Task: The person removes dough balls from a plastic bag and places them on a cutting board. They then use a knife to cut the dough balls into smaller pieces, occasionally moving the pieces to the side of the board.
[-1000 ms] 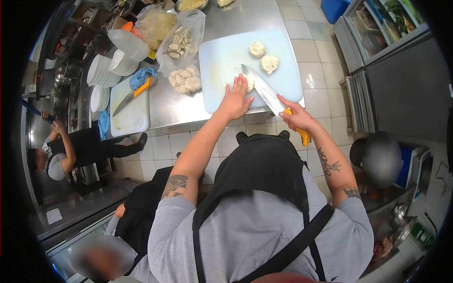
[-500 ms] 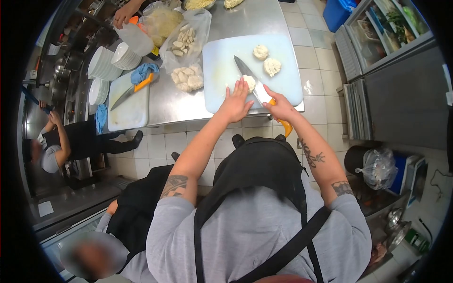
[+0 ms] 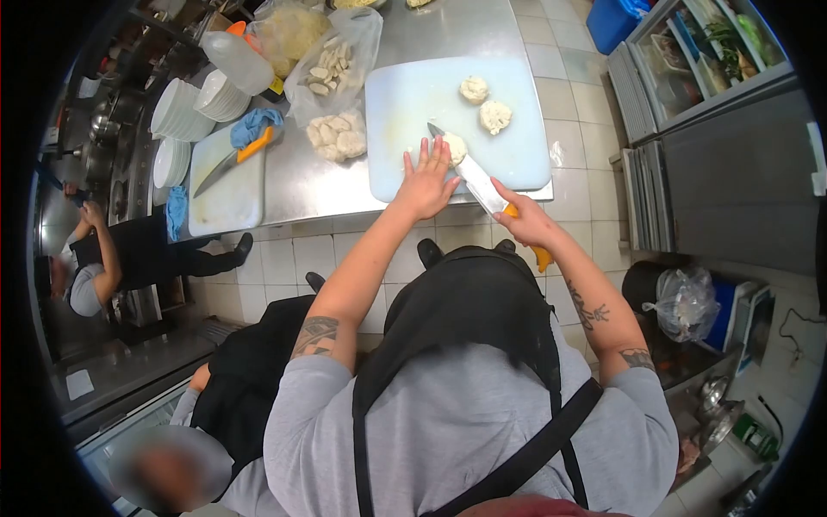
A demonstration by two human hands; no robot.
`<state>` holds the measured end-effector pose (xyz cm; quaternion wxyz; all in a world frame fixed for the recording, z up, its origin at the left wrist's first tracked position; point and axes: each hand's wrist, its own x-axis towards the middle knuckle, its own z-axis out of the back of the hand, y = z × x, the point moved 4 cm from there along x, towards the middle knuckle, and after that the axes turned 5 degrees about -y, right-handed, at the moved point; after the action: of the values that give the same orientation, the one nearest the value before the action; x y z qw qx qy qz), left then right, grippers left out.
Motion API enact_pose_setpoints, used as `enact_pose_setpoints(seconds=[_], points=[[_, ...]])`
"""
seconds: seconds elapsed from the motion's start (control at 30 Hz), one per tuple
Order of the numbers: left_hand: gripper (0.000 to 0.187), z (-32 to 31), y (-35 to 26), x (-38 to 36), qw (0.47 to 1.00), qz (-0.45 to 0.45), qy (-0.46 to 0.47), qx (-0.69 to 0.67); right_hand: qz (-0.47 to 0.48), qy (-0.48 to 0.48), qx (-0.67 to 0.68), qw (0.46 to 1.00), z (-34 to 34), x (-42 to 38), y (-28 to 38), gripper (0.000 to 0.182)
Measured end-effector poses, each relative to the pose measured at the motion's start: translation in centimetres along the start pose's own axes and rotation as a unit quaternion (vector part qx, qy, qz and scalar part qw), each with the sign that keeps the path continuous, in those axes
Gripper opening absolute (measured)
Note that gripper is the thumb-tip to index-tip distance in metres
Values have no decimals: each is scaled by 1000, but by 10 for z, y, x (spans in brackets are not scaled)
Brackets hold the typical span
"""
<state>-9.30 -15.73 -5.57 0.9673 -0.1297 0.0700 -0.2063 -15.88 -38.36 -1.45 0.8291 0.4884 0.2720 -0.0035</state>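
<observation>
My left hand (image 3: 424,185) lies flat with fingers stretched, its fingertips against a white, lumpy round piece (image 3: 454,150) near the middle of the large cutting board (image 3: 405,112). In my right hand (image 3: 527,221) is a kitchen knife (image 3: 482,185) with an orange handle. Its wide blade slants up and left to the piece, which hides the middle of it; the tip shows beyond, by my fingers. Farther up the board sit two similar white rounds, one (image 3: 474,90) above the other (image 3: 495,117).
Left of the board lie a bag of pale slices (image 3: 330,69) and a bag of white chunks (image 3: 337,136). A second board (image 3: 228,185) holds another orange-handled knife (image 3: 215,172) and a blue cloth (image 3: 256,127), near stacked white plates (image 3: 183,110). People stand at my left.
My right hand has drawn the knife back toward the lower right, so less blade shows past the white piece. The other person's hand by the plastic jug is gone from view.
</observation>
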Motion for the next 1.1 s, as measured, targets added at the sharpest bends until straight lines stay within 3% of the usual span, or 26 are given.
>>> enact_pose_setpoints(seconds=[0.2, 0.3, 0.4, 0.6, 0.87, 1.1], points=[[80, -2, 3, -6, 1000, -22, -6, 6, -14, 17, -57, 998, 11, -1, 4, 75], [82, -2, 3, -7, 1000, -15, 1, 1, 89, -38, -98, 990, -9, 12, -8, 75], [85, 1, 3, -9, 1000, 0, 13, -9, 72, -41, -119, 989, -25, 18, -3, 75], [88, 17, 3, -17, 997, 8, -56, -61, 40, -45, -347, 936, -28, 1, 30, 77], [83, 8, -1, -16, 998, 8, -51, -24, 68, -101, -210, 970, -1, -2, 17, 72], [79, 19, -3, -9, 999, 3, 18, 33, 38, -155, -243, 957, 28, -13, 21, 71]])
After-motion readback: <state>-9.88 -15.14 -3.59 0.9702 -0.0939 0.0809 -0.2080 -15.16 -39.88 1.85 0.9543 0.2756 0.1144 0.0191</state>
